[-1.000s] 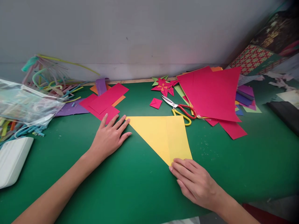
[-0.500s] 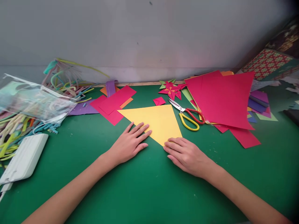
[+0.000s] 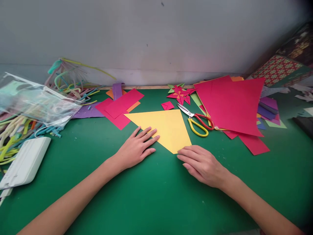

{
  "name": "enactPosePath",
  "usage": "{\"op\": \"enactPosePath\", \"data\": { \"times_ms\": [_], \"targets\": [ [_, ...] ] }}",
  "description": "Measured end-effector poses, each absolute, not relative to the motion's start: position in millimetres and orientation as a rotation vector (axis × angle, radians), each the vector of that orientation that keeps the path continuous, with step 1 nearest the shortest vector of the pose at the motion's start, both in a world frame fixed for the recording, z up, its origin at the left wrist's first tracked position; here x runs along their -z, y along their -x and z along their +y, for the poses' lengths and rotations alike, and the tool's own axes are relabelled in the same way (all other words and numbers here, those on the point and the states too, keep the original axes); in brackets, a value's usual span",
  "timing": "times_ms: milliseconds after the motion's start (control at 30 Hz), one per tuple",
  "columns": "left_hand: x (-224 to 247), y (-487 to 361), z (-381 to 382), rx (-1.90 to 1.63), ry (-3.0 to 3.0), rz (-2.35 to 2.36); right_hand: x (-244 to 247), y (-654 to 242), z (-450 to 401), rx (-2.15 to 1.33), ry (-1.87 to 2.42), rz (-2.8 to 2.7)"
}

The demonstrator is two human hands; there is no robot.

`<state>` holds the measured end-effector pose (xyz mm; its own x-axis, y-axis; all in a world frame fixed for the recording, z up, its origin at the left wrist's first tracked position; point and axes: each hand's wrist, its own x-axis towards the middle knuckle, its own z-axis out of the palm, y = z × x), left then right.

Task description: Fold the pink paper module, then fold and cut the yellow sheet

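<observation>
Spreads the left hand (image 3: pixel 135 150) wide and palm down, with fingertips on the lower-left edge of the yellow paper (image 3: pixel 167 127) and no grip on it. Holds the right hand (image 3: pixel 204 164) with fingers together and slightly bent, tips at the paper's lowest corner — cannot tell whether pinching it. Has the yellow paper flat on the green bench (image 3: pixel 156 202), just beyond both hands. Shows the scissors (image 3: pixel 189 114) just beside its upper-right corner, blades slightly parted, with a small folded red square (image 3: pixel 167 105) and a layered paper star (image 3: pixel 179 95) behind. Includes large red sheets (image 3: pixel 230 104) to the right, red paper pieces (image 3: pixel 124 103) to the left and, farther left, pipe cleaners (image 3: pixel 89 94), a clear plastic bag (image 3: pixel 36 101) and a white device (image 3: pixel 25 163).
</observation>
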<state>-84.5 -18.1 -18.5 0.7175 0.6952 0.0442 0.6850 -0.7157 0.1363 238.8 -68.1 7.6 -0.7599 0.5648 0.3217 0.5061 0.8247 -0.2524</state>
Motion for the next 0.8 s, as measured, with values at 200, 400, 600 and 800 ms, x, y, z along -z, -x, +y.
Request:
{"op": "enactPosePath", "data": {
  "times_ms": [200,400,600,800],
  "targets": [
    [16,87,-18,-0.113,-2.843,1.108,10,-201,-46,-0.205,0.895,-2.827],
    [14,105,-5,-0.040,-2.833,1.187,24,-205,-46,-0.261,0.933,-2.838],
    [16,137,19,-0.024,-2.768,1.384,19,-205,-45,-0.297,0.930,-2.821],
    [22,169,38,-0.072,-2.686,1.775,18,-206,-46,-0.295,0.925,-2.803]
  ]
}}
